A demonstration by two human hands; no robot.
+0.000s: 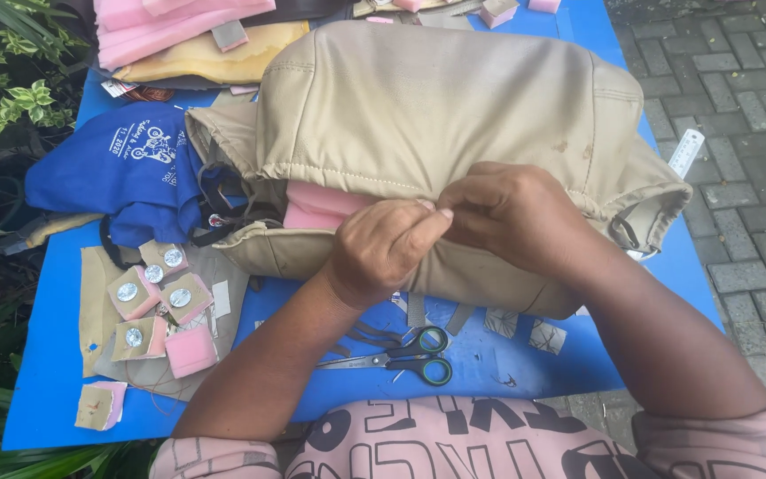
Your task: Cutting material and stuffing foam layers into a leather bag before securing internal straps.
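A large beige leather-like seat cover (418, 115) lies on a blue table (55, 372), with pink foam (316, 206) showing through its open edge. My left hand (383, 248) and my right hand (511, 213) meet at the cover's lower seam, fingers pinched together on the beige material. Whether a needle or thread is between the fingertips is too small to tell. Scissors with black and green handles (401, 359) lie just below my hands.
Several pink foam squares with silver discs (157, 297) sit on beige scraps at the left. A blue cloth (121, 168) lies beside the cover. Pink foam sheets (152, 27) are stacked at the back. A white ruler (686, 153) juts off the right edge. Plants border the left, paving the right.
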